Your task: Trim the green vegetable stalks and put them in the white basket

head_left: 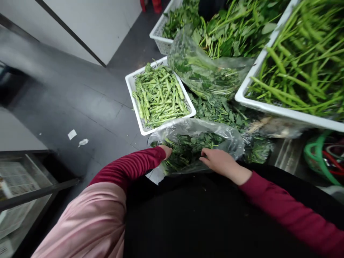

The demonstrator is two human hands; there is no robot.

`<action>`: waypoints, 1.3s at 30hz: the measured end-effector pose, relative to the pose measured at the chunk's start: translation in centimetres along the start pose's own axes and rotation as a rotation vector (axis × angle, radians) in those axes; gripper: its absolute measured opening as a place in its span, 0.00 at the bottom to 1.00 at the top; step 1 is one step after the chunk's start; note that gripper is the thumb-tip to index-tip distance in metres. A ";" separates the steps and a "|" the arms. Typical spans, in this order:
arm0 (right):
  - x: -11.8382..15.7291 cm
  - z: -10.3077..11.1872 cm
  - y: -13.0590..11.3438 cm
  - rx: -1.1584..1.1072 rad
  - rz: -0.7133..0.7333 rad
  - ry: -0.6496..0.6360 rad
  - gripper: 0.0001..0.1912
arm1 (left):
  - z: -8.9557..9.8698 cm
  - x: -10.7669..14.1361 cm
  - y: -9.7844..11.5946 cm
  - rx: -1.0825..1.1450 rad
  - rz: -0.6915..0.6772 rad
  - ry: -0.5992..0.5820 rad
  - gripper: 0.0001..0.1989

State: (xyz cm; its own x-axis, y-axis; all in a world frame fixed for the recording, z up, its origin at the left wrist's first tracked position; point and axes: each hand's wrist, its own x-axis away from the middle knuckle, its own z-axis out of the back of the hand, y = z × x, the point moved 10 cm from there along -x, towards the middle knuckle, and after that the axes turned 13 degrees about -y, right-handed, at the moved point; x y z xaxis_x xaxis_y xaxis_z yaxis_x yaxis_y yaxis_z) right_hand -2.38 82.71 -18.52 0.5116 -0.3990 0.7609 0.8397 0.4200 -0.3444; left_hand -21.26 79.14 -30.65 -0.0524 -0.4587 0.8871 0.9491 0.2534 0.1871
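Note:
A clear plastic bag (pixel 232 138) lies open in front of my body, with dark leafy greens (pixel 185 147) inside. My left hand (pixel 167 152) is at the bag's left side, against the greens. Most of its fingers are hidden, so I cannot see whether they grip anything. Over the right part of the bag's mouth is my right hand (pixel 219 161), its fingers curled in by the leaves. What lies between those fingers, if anything, is too small to make out. Just beyond the bag sits a white basket (pixel 143 129) of trimmed green stalks (pixel 161 95).
At the right, a large white crate (pixel 290 114) holds long green stems (pixel 303 71). Another plastic bag of greens (pixel 204 70) leans behind the small basket, near a white basket (pixel 163 43). A green-rimmed basket (pixel 318 157) stands lower right. Paper scraps (pixel 72 134) lie on the dark floor (pixel 102 107).

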 end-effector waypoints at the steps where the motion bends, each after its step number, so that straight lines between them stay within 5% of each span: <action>1: -0.1 -0.3 0.1 0.009 0.004 0.010 0.11 | -0.3 1.6 -0.1 -0.040 0.006 -0.012 0.14; 9: -0.9 -4.1 0.1 -0.155 0.089 0.055 0.05 | 0.8 13.1 -1.9 -0.091 0.013 0.040 0.32; 16: 0.1 -8.3 -3.4 -0.326 0.172 0.026 0.04 | -0.9 17.1 -0.3 0.464 -0.326 0.176 0.34; 18: 0.3 -9.3 -4.3 -0.573 0.203 -0.017 0.11 | -1.6 18.1 0.5 0.541 -0.413 0.255 0.34; 22: 0.4 -11.0 -6.8 -1.448 0.311 -0.162 0.19 | -2.4 21.1 2.4 0.587 -0.551 0.487 0.34; 26: 1.3 -8.6 -7.5 -1.747 0.398 0.080 0.23 | -2.5 23.1 3.8 0.600 -0.536 0.694 0.33; 30: 4.3 -4.9 -6.2 -1.601 0.414 0.447 0.21 | -2.2 23.0 4.3 0.900 -0.585 0.729 0.30; 34: 9.9 -1.4 -7.6 -0.894 0.420 0.816 0.12 | -2.2 21.4 5.0 1.279 -0.681 0.555 0.32; 37: 11.6 -2.8 -14.1 -0.331 0.682 0.660 0.09 | -1.6 20.7 4.5 1.425 -0.655 0.545 0.27; 39: 10.9 -3.8 -15.2 -0.217 0.700 0.553 0.08 | -1.0 20.7 4.1 1.441 -0.635 0.573 0.23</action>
State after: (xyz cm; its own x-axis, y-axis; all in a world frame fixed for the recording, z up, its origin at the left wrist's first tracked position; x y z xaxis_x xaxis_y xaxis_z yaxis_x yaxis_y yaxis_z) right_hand -8.87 68.90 -7.12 0.8838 -0.4676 -0.0122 0.2926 0.5730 -0.7655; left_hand -18.14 69.86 -11.94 0.1306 -0.9362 0.3262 -0.2348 0.2905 0.9276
